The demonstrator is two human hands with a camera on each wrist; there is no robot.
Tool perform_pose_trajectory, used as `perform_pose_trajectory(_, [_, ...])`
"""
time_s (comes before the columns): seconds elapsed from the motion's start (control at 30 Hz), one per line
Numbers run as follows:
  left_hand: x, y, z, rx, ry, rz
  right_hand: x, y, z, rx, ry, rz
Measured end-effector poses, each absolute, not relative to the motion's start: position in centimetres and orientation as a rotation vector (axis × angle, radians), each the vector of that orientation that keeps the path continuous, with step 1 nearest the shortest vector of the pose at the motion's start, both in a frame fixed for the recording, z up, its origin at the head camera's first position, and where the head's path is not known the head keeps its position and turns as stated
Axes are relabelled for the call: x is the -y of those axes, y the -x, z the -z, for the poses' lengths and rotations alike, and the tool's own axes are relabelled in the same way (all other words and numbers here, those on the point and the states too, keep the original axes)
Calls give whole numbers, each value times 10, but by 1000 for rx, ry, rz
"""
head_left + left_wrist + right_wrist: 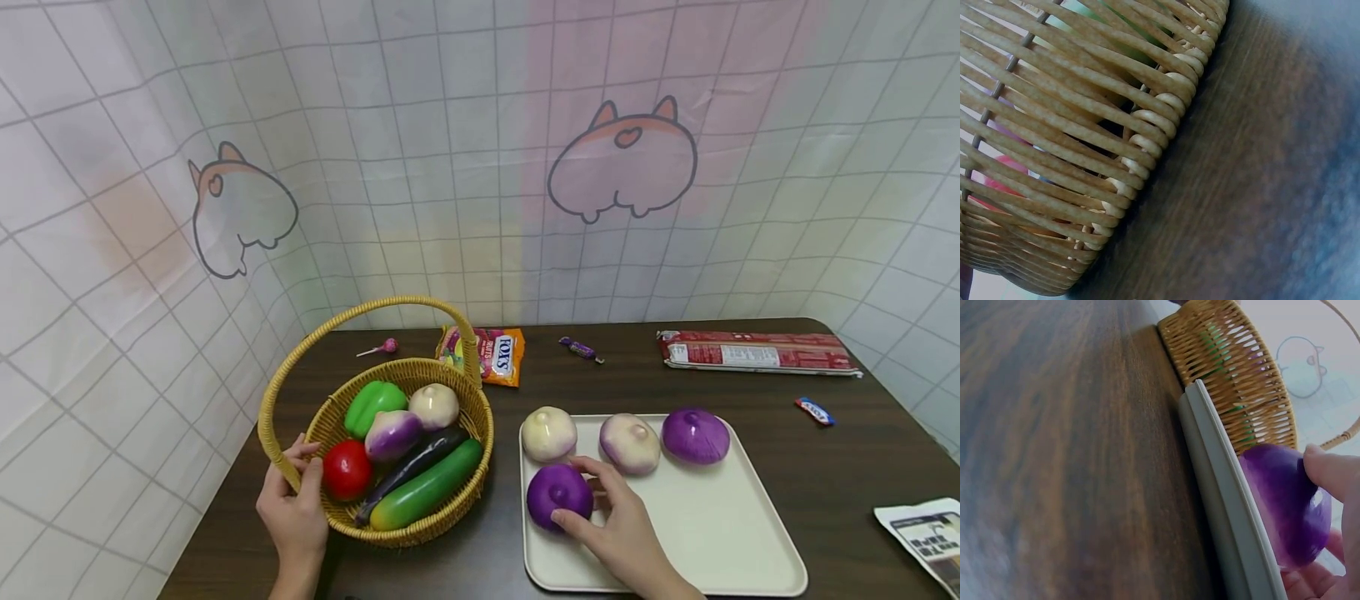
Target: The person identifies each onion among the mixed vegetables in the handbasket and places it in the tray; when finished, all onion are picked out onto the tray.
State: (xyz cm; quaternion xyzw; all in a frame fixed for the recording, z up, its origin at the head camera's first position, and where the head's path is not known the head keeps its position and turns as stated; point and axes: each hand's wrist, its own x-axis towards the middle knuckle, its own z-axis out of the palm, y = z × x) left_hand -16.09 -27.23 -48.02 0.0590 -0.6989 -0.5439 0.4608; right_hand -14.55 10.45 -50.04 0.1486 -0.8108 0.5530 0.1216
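My left hand grips the wicker basket at its left side, where the handle meets the rim. In the basket lie a red tomato, a green bell pepper, a dark eggplant, a green cucumber-like vegetable and two pale or purple turnips. My right hand holds a purple-and-white turnip between thumb and fingers, over the tray's left side. Its pale underside shows in the right wrist view, close to the tray rim. The left wrist view shows mostly basket weave.
On the cream tray sit a white turnip, a white-purple one and a purple one. Behind lie a lollipop, a candy bag, a purple-wrapped candy and a long red package. A small wrapped candy lies right.
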Motion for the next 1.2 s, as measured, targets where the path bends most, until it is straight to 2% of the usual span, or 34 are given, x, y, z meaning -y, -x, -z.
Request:
perform_pose_trajectory(0.17, [272,160,479,1716,-143,1339,-104,145,498,2369,-375,-1632])
perform_pose_trajectory(0.6, [273,160,480,1729,-163,1354,-104,144,498,2347,-565,-1532])
perform_pose_trajectory(0.93, [274,160,480,1714,-148,1350,-104,145,495,2339,-523,-1547])
perform_pose_trajectory(1.2, [274,160,480,1712,-149,1352,-103,151,479,2210,-525,-1498])
